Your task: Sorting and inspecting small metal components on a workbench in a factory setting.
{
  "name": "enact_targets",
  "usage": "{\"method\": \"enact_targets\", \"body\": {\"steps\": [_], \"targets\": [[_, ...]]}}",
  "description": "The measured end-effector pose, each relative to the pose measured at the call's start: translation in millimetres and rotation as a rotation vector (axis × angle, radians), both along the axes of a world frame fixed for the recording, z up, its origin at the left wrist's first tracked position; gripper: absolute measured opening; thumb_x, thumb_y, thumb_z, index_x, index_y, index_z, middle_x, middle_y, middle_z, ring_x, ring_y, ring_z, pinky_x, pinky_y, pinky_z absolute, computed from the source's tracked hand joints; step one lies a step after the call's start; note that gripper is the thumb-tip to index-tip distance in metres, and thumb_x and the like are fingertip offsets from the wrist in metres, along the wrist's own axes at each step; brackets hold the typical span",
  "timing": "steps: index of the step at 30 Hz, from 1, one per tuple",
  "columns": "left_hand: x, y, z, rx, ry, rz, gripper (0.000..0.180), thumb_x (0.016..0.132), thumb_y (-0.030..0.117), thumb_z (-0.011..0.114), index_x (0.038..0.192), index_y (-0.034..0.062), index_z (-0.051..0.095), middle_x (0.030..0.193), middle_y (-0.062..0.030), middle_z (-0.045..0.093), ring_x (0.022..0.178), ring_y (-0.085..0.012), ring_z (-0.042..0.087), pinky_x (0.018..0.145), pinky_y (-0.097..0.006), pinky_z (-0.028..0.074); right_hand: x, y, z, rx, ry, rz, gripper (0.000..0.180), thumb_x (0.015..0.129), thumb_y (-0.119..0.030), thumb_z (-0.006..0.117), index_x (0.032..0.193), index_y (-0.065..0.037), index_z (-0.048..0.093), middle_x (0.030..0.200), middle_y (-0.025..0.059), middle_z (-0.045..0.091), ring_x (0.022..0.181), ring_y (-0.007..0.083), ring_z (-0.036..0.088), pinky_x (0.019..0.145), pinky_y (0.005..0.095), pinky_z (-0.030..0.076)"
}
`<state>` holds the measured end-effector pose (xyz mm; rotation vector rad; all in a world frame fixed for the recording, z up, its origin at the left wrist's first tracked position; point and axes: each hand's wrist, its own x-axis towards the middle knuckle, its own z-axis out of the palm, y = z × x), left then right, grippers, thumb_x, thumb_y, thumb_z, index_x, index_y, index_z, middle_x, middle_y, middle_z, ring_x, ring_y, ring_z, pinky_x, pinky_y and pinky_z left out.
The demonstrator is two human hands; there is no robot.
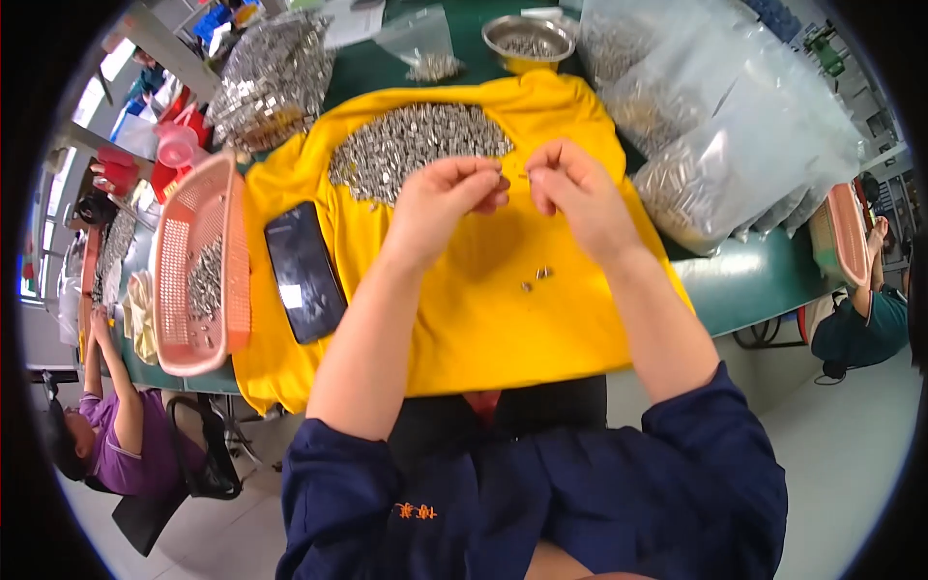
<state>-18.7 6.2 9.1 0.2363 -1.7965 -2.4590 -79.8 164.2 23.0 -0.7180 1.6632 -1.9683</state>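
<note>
At left, a pink basket [236, 290] of metal parts [204, 278] stands beside a dark phone [305, 274] on yellow cloth [512, 343], probably spread to stop rolling. The metal heap [401, 138] lies just beyond the left hand [447, 201], likely for easy reach. That hand's fingertips pinch narrowly (on what, I cannot tell); the right hand [577, 196] seems closed on a tiny piece [523, 176]. Clear bags [688, 179] bulge farther right.
</note>
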Motion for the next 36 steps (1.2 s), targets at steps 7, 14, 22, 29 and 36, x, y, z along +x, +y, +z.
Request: {"method": "enact_targets", "body": {"steps": [7,14,22,29,36], "targets": [[5,2,-9,0.131,0.032,-0.094,0.017,0.08,0.005,0.053,0.096,-0.0021,0.055,0.085,-0.0074,0.059,0.073,-0.0138,0.058,0.067,-0.024,0.048,0,0,-10,0.003,0.086,0.019,0.006,0.08,-0.009,0.049,0.082,-0.004,0.049,0.068,-0.0029,0.047,0.058,0.003,0.042,0.052,0.0167,0.035],[10,5,-10,0.069,0.056,-0.102,0.015,0.081,0.003,0.051,0.094,-0.001,0.055,0.086,-0.0092,0.059,0.075,-0.0157,0.058,0.069,-0.027,0.048,5,1,-8,0.059,0.17,-0.009,0.006,0.079,-0.009,0.05,0.079,-0.004,0.05,0.068,-0.0032,0.049,0.06,0.0024,0.042,0.052,0.0175,0.035],[9,6,-4,-0.084,0.043,-0.056,0.012,0.077,0.002,0.056,0.088,-0.0032,0.058,0.082,-0.0086,0.061,0.073,-0.0142,0.059,0.069,-0.023,0.048,14,0,0,0.261,0.558,-0.129,0.004,0.075,-0.005,0.049,0.077,-0.002,0.048,0.062,0.0076,0.051,0.055,0.0145,0.049,0.051,0.0253,0.039],[9,9,-4,-0.08,0.039,-0.03,0.011,0.077,0.002,0.056,0.087,-0.004,0.058,0.082,-0.0093,0.061,0.074,-0.015,0.06,0.069,-0.024,0.049,13,-3,-8,0.214,0.635,-0.163,0.005,0.075,-0.005,0.049,0.078,-0.002,0.046,0.065,0.0083,0.052,0.056,0.0169,0.05,0.051,0.027,0.039],[10,6,-2,-0.152,0.028,-0.054,0.011,0.076,0.001,0.057,0.086,-0.0043,0.058,0.081,-0.0089,0.061,0.074,-0.0146,0.06,0.069,-0.023,0.048,12,-2,-5,0.234,0.56,-0.111,0.009,0.075,-0.007,0.049,0.079,-0.001,0.043,0.066,0.0084,0.051,0.059,0.0174,0.049,0.055,0.0272,0.04]]}}
